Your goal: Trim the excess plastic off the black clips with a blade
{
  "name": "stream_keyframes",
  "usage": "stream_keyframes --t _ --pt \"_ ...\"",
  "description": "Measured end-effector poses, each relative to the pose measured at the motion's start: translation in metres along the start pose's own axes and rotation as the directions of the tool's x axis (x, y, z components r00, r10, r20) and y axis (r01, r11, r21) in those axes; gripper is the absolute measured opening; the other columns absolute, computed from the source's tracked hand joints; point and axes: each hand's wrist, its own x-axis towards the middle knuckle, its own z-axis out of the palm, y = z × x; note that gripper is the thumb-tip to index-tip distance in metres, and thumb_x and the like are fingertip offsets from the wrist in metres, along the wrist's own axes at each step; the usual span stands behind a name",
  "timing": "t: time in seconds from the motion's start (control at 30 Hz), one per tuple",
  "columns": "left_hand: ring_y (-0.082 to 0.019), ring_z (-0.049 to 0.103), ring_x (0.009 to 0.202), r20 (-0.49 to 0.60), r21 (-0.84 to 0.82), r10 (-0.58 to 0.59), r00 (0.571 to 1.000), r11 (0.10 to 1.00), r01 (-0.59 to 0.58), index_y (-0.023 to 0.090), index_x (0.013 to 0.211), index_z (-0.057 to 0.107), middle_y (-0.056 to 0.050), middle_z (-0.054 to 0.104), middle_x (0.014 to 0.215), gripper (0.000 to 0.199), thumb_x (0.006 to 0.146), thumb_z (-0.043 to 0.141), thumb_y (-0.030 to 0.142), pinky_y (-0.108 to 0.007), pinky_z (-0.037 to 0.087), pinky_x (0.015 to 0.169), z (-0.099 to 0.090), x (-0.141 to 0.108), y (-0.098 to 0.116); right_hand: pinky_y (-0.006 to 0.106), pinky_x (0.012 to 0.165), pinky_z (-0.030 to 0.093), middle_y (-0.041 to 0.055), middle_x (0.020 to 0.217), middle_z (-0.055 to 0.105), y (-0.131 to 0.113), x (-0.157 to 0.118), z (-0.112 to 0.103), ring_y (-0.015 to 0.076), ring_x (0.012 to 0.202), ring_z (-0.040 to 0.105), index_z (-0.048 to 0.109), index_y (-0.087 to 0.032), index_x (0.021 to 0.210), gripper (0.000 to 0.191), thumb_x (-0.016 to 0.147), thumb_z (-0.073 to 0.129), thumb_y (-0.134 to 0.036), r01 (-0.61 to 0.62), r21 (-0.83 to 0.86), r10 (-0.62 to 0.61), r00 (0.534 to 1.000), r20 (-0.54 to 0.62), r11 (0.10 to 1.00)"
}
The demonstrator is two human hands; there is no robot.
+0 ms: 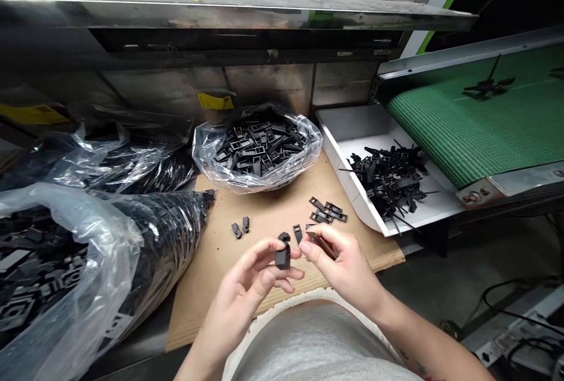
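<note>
My left hand grips a small black plastic part between thumb and fingers, just above the cardboard sheet. The part has a block-shaped body and a curved, hook-like end. Close beside it, my right hand is closed around a thin, dark, flat piece; the fingers hide much of it, so its kind is unclear. A flat black part with a rectangular opening lies on the cardboard between the hands. Two small black parts rest farther left, and several flat framed ones lie to the right.
Behind the cardboard stands a clear bag full of black parts. Larger plastic bags of black parts crowd the left. On the right, a white tray holds a pile of black moulded pieces below a green conveyor belt. A metal shelf overhangs the back.
</note>
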Motion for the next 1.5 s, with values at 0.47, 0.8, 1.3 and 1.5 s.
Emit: stream_keyframes --t 0.47,0.8,1.3,1.5 --pt "-0.01 0.06 0.092 -0.056 0.47 0.342 0.938 0.838 -0.277 0.033 0.088 0.068 0.008 0.068 0.095 0.018 0.076 0.063 0.021 -0.013 0.045 0.083 -0.003 -0.002 0.0 0.026 0.063 0.045 0.0063 0.077 0.065 0.0 -0.018 0.003 0.0149 0.067 0.058 0.061 -0.014 0.1 0.02 0.089 0.044 -0.016 0.356 -0.378 -0.378 0.926 0.016 0.855" --pt "-0.006 0.062 0.087 -0.023 0.508 0.36 0.933 0.808 -0.299 0.038 0.089 0.067 0.013 0.068 0.093 0.023 0.077 0.062 0.019 -0.009 0.045 0.079 -0.002 -0.007 0.005 0.027 0.062 0.045 0.0077 0.074 0.065 0.001 -0.015 0.003 0.016 0.067 0.057 0.063 -0.012 0.093 0.015 0.086 0.05 -0.012 0.431 -0.548 -0.525 0.851 -0.017 0.717" --pt "-0.011 0.064 0.073 -0.154 0.5 0.314 0.937 0.843 -0.2 0.032 0.083 0.07 0.007 0.07 0.081 0.015 0.071 0.066 0.023 -0.017 0.049 0.069 0.004 -0.014 0.012 0.027 0.06 0.046 0.0071 0.076 0.065 0.002 -0.019 0.003 0.0152 0.066 0.056 0.063 -0.012 0.101 0.022 0.083 0.051 -0.007 0.459 -0.553 -0.555 0.832 -0.007 0.695" --pt "-0.013 0.064 0.071 -0.139 0.514 0.322 0.936 0.831 -0.21 0.03 0.081 0.07 0.006 0.07 0.077 0.011 0.072 0.066 0.025 -0.019 0.051 0.067 0.005 -0.014 0.013 0.027 0.061 0.047 0.0076 0.077 0.066 -0.001 -0.02 0.004 0.0155 0.068 0.057 0.063 -0.013 0.1 0.022 0.085 0.049 -0.01 0.435 -0.556 -0.514 0.858 0.017 0.708"
